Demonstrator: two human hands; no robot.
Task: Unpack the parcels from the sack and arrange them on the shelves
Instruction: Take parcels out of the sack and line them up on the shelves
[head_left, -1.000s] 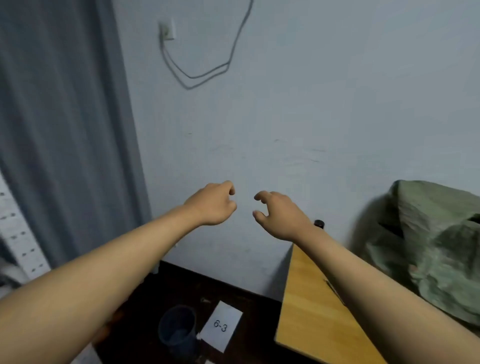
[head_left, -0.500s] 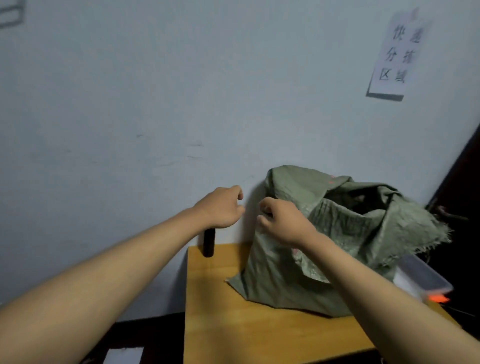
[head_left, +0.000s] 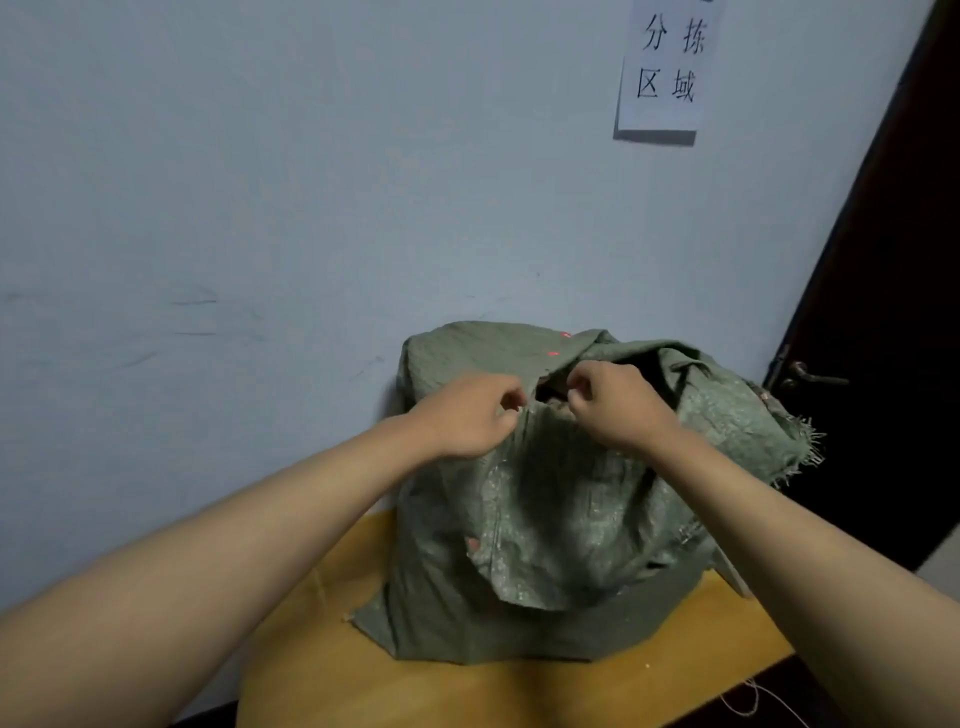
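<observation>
We found the sack (head_left: 545, 519), a green woven bag, standing slumped on the wooden table (head_left: 649, 691) against the pale wall (head_left: 260, 208), directly beneath and beyond both sets of fingers. Its mouth lay at the top, folded loosely, with a frayed edge hanging well to the right of the right fingers.

The left hand (head_left: 467, 415) had its fingers curled and its thumb and forefinger pinched on the near lip of the sack. The right hand (head_left: 618, 405) did likewise, its fingers curled onto the same lip just beside the left. A small dark gap in the mouth showed between the two sets of fingertips. We judged the paired pinch to be preparation for drawing the lip apart, since the cloth was limp and would not hold open unaided.

As to contents, we could see only shadow and a hint of brownish material just behind the fingertips; no parcel could be identified, though the sack's bulk suggested it was filled. No shelves were in view. We judged the task to be at its opening step.

Beyond the fingers, up on the wall, hung a paper notice (head_left: 665, 73); to their right stood a dark door (head_left: 893, 312) with a handle (head_left: 805, 374).
</observation>
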